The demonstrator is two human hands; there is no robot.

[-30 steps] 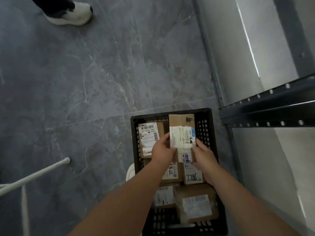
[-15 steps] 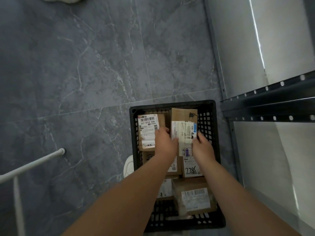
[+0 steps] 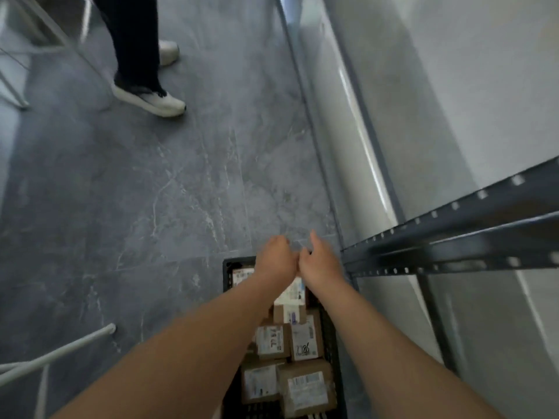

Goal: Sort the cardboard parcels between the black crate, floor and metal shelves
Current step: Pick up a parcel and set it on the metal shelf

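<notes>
Left hand [image 3: 276, 257] and right hand [image 3: 320, 261] touch, fingers curled, over the black plastic crate's [image 3: 227, 265] far end; any grip is unclear. Labelled brown cardboard parcels [image 3: 304, 343] fill it.

Black crate [image 3: 227, 272]: plastic, lattice walls, standing on the floor [image 3: 151, 207] just beside an upright of the metal shelves [image 3: 453, 237].

Crate is packed with cardboard parcels [image 3: 298, 316], all brown with white printed labels facing up.
- Corner parcel [image 3: 242, 275]: far left, barcode label, mostly hidden.
- Top parcel [image 3: 292, 293]: far middle, white-labelled, riding higher than its neighbours.
- Left middle parcel [image 3: 272, 341] and marked parcel [image 3: 305, 343]: side by side, touching. The marked one bears handwritten digits.
- Near-left parcel [image 3: 260, 382] and near-right parcel [image 3: 307, 388]: the largest showing, also touching.

Floor: grey marbled tile with pale veins.

Shelves: dark perforated beams and pale sheet surfaces.
</notes>
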